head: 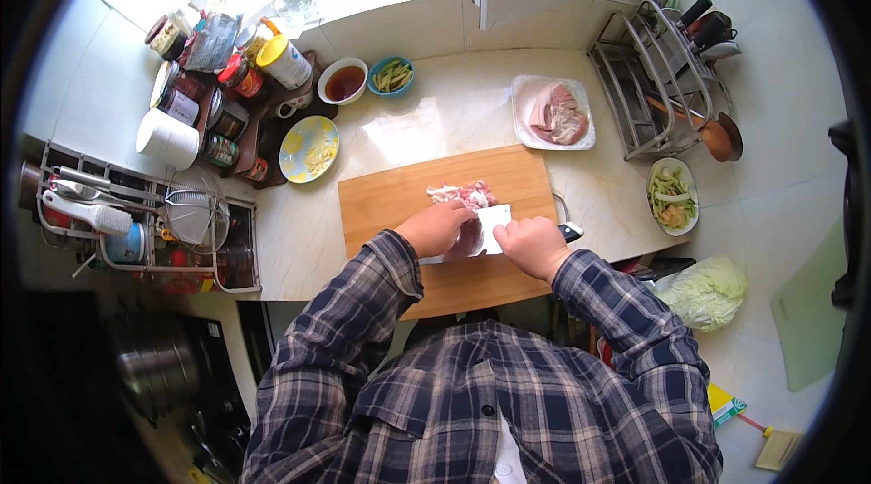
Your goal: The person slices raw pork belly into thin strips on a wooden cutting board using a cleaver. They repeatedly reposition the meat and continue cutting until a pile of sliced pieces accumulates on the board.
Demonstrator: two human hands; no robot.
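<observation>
On a wooden cutting board (381,201) lies a dark red piece of raw meat (467,238). The fingers of my left hand (439,228) press on its left side and hold it down. My right hand (534,246) grips a kitchen knife (495,220) with a broad, bright blade, which stands against the right side of the meat. The black end of its handle sticks out beyond the hand. Just past the blade, towards the window, sits a small heap of cut raw meat (469,193). My fingers partly hide the meat and the blade.
A white tray (518,106) with a larger meat piece stands at the back right. A plate of chopped garlic or ginger (291,147), a bowl of dark liquid (345,84) and a blue bowl (389,92) stand left. A metal rack (622,137) and vegetable plate (691,218) are right.
</observation>
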